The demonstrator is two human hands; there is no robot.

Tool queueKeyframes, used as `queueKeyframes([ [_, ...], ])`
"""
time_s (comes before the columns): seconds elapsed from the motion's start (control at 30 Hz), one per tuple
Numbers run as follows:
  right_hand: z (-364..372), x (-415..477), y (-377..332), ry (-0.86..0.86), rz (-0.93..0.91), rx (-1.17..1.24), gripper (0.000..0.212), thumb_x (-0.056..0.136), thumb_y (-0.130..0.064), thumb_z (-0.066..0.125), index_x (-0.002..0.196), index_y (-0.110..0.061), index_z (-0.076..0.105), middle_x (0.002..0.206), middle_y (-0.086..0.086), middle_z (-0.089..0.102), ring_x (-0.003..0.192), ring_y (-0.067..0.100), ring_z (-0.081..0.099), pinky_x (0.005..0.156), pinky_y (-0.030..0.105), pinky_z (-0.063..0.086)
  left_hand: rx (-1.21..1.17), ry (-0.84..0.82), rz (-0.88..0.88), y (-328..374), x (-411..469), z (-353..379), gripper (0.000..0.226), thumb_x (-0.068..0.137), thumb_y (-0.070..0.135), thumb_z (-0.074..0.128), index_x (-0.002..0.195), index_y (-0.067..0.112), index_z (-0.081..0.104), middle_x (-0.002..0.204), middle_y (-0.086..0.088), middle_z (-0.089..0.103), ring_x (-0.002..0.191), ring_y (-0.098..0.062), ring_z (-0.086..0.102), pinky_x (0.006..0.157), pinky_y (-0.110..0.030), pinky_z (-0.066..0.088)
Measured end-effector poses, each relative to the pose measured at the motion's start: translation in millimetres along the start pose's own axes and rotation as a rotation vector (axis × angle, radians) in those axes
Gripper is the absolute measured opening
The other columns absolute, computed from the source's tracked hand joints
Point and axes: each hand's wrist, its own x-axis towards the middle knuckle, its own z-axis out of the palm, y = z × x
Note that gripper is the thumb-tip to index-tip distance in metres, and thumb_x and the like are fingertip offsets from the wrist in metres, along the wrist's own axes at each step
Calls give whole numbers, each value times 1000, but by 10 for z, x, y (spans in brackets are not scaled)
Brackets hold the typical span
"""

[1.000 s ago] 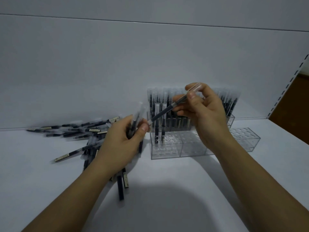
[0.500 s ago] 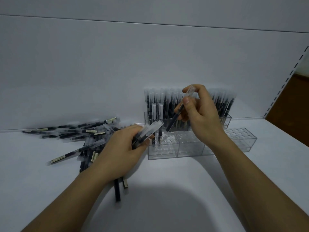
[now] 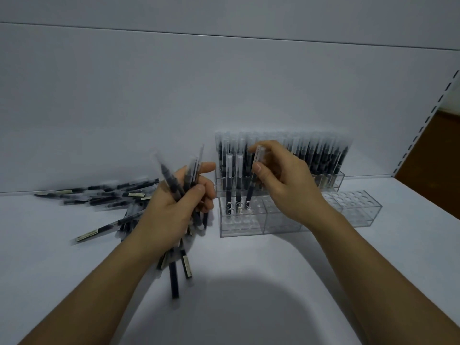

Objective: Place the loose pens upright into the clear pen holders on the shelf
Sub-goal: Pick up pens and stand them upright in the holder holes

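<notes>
My right hand point(image 3: 281, 180) pinches one dark pen with a clear cap point(image 3: 252, 185), nearly upright, its lower end at a hole of the front clear pen holder point(image 3: 249, 226). Two pens point(image 3: 234, 183) stand in that holder just to the left. My left hand point(image 3: 179, 207) grips a bundle of several pens point(image 3: 174, 185), caps fanning upward. A rear holder point(image 3: 333, 181) against the wall is packed with upright pens. Loose pens point(image 3: 104, 195) lie in a pile on the white shelf at the left.
Another clear holder point(image 3: 358, 210) with open holes stands to the right of the front one. The white back wall rises right behind the holders. A slotted shelf upright point(image 3: 428, 115) and brown floor mark the right edge.
My right hand lowered its pen from a slant to near vertical, down to the front holder. My left hand lifted its bundle and turned it so the caps point up.
</notes>
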Motion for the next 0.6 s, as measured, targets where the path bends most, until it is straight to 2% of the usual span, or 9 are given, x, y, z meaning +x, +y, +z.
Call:
queueKeyframes([
  [0.07, -1, 8, 5, 7, -2, -9, 30, 103, -17, 60, 133, -19, 60, 80, -9, 55, 76, 16, 60, 75, 38, 54, 20, -15, 19, 5, -12, -3, 31, 105, 15, 43, 130, 17, 59, 80, -3, 65, 75, -21, 63, 80, -30, 58],
  [0.13, 2, 12, -1, 3, -14, -21, 32, 102, -16, 61, 134, -18, 60, 80, -10, 55, 77, 17, 61, 76, 40, 55, -19, -17, 22, 26, -27, 14, 32, 101, 22, 44, 128, 17, 61, 71, -4, 60, 64, -23, 58, 67, -27, 57],
  [0.2, 5, 6, -19, -11, -29, -36, 34, 103, -16, 61, 136, -19, 59, 80, -10, 54, 76, 16, 60, 74, 35, 54, -67, -8, 34, 69, -32, 41, 34, 98, 25, 44, 127, 15, 61, 66, -6, 54, 56, -22, 49, 56, -24, 52],
  [0.33, -1, 5, -61, -29, -53, -101, 37, 103, -16, 60, 140, -19, 56, 79, -9, 54, 74, 12, 56, 68, 17, 45, -69, 25, 21, 56, -1, 34, 34, 103, 22, 42, 133, 21, 58, 63, -6, 43, 56, -19, 43, 55, -23, 46],
  [0.4, 19, -1, -62, -70, -64, -144, 38, 103, -17, 60, 141, -19, 55, 82, -11, 56, 77, 8, 57, 69, 12, 44, -132, 26, -29, 27, 5, 18, 29, 105, 20, 46, 131, 17, 59, 64, -4, 32, 56, -17, 32, 49, -25, 35],
  [0.47, 49, -18, -62, -117, -60, -168, 40, 103, -20, 60, 142, -20, 54, 85, -15, 56, 81, 2, 56, 72, 9, 43, -195, 9, -74, 15, 2, 0, 17, 98, 16, 52, 107, 1, 54, 63, -2, 28, 56, -16, 24, 48, -27, 22],
  [0.53, 59, -31, -64, -121, -42, -162, 41, 102, -22, 61, 143, -23, 53, 87, -14, 57, 82, 4, 57, 71, 12, 44, -238, -24, -73, 35, -4, -9, 10, 87, 11, 47, 80, 9, 41, 60, -1, 30, 53, -15, 22, 46, -27, 19],
  [0.6, 58, -36, -80, -70, -32, -149, 44, 100, -24, 64, 143, -24, 52, 91, -13, 57, 83, 5, 56, 72, 12, 43, -165, -55, -38, 54, -6, -7, 22, 91, 10, 46, 70, 14, 40, 61, -8, 34, 52, -17, 29, 47, -26, 25],
])
